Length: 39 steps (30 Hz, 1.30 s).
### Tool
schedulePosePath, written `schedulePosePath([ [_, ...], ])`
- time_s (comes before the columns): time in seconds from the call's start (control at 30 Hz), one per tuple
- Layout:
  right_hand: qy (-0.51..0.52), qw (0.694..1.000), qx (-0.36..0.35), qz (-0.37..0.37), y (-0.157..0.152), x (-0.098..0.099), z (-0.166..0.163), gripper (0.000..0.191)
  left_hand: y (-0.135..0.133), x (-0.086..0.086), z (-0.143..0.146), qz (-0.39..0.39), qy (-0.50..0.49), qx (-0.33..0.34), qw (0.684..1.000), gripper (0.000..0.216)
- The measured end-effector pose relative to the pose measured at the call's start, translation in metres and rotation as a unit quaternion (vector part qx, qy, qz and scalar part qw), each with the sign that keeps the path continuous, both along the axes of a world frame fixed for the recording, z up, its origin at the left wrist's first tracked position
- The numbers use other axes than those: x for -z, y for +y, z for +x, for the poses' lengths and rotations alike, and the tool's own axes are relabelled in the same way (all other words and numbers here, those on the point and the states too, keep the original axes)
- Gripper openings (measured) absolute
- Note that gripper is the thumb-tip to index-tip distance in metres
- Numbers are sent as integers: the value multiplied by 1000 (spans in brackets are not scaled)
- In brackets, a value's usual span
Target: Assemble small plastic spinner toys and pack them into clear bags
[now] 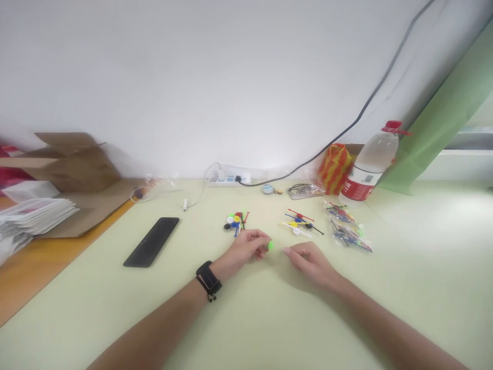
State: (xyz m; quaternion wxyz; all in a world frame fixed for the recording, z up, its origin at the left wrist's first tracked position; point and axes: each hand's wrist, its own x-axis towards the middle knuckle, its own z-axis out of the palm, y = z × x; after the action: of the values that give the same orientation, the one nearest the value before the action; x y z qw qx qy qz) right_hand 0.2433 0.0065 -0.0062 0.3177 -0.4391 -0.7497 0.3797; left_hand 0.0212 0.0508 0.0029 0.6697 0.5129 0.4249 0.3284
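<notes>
My left hand (246, 249), with a black watch on its wrist, pinches a small green plastic disc (270, 245) at its fingertips just above the pale green tabletop (246, 318). My right hand (308, 259) rests close beside it, fingers curled loosely, thumb tip a short way from the disc; I cannot make out anything in it. Just beyond the left hand lies a heap of small coloured discs and pins (235, 221). Beyond the right hand lies a second group of coloured pins (300, 222).
A black phone (151, 241) lies to the left. Clear bags of coloured parts (348, 228) lie right, by a water bottle (367, 172) and an orange-yellow bag (334, 167). A power strip (227, 179) with cables sits by the wall. Cardboard (73, 164) and stacked packets (34, 213) stand far left.
</notes>
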Motion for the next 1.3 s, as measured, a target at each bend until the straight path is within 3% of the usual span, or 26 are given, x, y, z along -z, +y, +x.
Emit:
schedulePosePath([
  [0.17,78,995,54,23,1,-8,-3,40,-3,-2,1,-18,-46,-7,999,22],
  [0.33,95,994,53,28,0,-6,-3,26,-5,-3,1,-40,-124,16,991,25],
  [0.73,62,998,-5,32,-1,-2,-3,43,-7,-4,0,-13,-134,33,990,34],
  [1.03,-25,990,3,138,0,9,5,58,-7,-3,1,-10,-123,21,992,34],
  [1.3,-44,991,-4,128,0,2,5,47,-8,-6,0,-4,-116,22,993,35],
])
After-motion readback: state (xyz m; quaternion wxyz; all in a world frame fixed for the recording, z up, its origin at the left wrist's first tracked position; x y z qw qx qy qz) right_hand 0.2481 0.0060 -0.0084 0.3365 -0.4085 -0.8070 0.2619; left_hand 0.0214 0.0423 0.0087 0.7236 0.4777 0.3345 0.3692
